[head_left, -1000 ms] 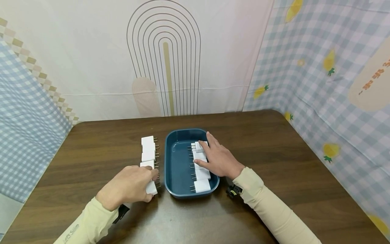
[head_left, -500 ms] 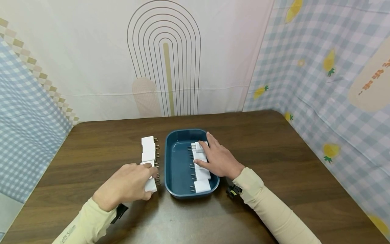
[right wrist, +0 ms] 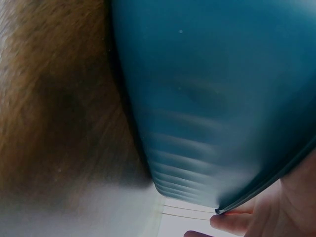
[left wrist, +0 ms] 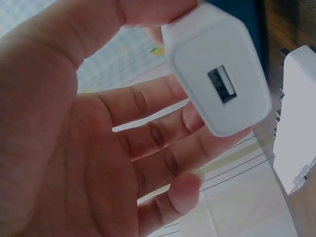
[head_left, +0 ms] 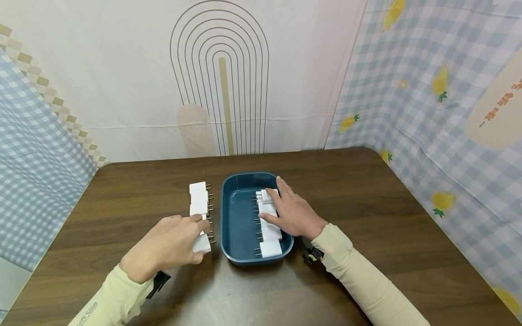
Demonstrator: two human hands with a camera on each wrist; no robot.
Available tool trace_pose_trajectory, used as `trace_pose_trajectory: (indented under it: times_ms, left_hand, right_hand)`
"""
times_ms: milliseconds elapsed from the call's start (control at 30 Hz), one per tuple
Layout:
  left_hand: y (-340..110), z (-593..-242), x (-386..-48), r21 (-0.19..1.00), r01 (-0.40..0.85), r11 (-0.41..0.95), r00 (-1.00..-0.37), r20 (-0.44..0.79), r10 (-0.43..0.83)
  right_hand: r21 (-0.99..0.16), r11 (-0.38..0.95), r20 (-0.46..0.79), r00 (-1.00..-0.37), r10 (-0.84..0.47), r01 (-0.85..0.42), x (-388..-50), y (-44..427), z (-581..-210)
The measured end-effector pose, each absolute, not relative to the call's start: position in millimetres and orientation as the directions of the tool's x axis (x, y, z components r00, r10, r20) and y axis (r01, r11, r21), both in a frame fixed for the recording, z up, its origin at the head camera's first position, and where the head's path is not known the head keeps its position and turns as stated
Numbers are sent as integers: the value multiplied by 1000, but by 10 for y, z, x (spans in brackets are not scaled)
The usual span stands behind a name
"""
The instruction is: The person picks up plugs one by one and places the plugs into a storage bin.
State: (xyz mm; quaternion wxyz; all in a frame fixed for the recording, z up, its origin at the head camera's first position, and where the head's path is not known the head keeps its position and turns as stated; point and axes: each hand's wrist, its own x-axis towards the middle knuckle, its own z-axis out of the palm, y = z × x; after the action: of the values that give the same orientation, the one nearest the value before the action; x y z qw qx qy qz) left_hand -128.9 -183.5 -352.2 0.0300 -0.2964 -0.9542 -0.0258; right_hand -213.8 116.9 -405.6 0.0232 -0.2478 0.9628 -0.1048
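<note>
My left hand [head_left: 167, 244] pinches a white USB charger [left wrist: 212, 54] between thumb and fingers. In the left wrist view its end with the USB port faces the camera. It is at the near end of a row of white chargers [head_left: 198, 198] on the table, their metal prongs toward the blue tray [head_left: 239, 231]. The hand hides part of the row. A line of several similar chargers [head_left: 271, 248] lies along the tray's right side, prongs pointing left. My right hand [head_left: 295, 213] reaches over the tray's right rim with straight, spread fingers over these chargers.
A brown wooden table [head_left: 350, 190] bears the tray and chargers. A white cloth with arch lines [head_left: 297, 90] hangs behind it, and checked cloth [head_left: 416, 113] hangs at the right. The tray's wall [right wrist: 207, 89] fills much of the right wrist view.
My left hand has shifted slightly away from me and to the left, with the pinched charger moving along the row. The right hand and the tray have not moved.
</note>
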Motion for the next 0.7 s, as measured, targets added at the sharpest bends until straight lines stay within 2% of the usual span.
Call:
trace_pose_trajectory:
  times_ms: [700]
  left_hand:
    - [-1736,-3431,-1263,34,590,807,-801,151,579]
  right_hand:
    - [-214,852,6,-873,-488,-478,-2142,1174,-4056]
